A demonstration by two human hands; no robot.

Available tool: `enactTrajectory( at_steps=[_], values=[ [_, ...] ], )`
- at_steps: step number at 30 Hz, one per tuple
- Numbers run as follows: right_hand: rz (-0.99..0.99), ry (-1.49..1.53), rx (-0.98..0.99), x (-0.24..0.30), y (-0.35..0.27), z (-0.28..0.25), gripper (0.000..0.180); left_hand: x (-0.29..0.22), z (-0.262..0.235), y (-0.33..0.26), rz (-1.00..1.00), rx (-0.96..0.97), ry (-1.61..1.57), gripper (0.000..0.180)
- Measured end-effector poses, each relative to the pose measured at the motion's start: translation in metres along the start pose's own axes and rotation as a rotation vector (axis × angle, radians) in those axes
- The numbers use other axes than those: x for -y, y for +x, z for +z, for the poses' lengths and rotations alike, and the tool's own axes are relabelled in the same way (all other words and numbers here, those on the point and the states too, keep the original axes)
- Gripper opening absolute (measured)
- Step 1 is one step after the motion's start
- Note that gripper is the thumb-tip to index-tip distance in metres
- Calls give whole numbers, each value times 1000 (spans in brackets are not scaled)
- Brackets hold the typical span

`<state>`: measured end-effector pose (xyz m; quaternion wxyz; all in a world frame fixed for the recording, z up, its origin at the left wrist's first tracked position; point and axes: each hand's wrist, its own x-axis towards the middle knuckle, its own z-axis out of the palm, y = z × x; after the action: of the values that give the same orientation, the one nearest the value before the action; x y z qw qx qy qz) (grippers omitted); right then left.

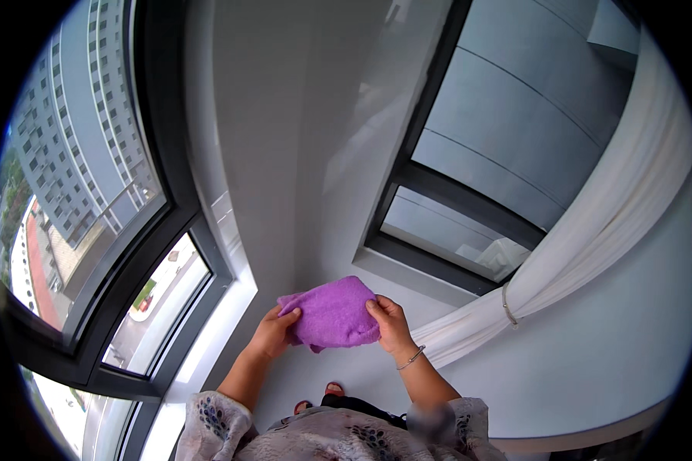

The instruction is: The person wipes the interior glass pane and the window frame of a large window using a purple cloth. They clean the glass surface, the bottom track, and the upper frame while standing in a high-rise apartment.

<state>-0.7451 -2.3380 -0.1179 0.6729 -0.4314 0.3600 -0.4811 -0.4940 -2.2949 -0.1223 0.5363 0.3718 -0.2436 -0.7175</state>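
Note:
A folded purple cloth with a fuzzy, towel-like surface is stretched between my two hands, held up in front of my body. My left hand grips its left edge, the thumb lying on top and the fingers hidden beneath. At the opposite edge, my right hand pinches the cloth with the thumb over it. A small corner hangs loose at the lower left of the cloth. Around my right wrist sits a thin bracelet.
Dark-framed windows stand at left and right, with a pale wall corner between them. A white curtain gathered by a tieback hangs at right. A pale sill runs under the left window. My feet in red sandals show below.

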Motion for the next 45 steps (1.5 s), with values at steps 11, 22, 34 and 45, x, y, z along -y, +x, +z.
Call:
enactTrajectory(
  at_steps=[11, 22, 34, 45],
  values=[
    [-274, -389, -184, 46, -2, -111, 21, 52, 60, 109, -21, 45, 276, 32],
    [-152, -333, -376, 60, 72, -305, 19, 103, 196, 286, 48, 80, 669, 34],
    [-566, -702, -786, 150, 268, -372, 24, 54, 295, 492, 803, -185, 991, 43],
    [-452, -1787, -254, 138, 281, -371, 73, 113, 300, 511, 1052, 185, 1903, 68]
  ],
)
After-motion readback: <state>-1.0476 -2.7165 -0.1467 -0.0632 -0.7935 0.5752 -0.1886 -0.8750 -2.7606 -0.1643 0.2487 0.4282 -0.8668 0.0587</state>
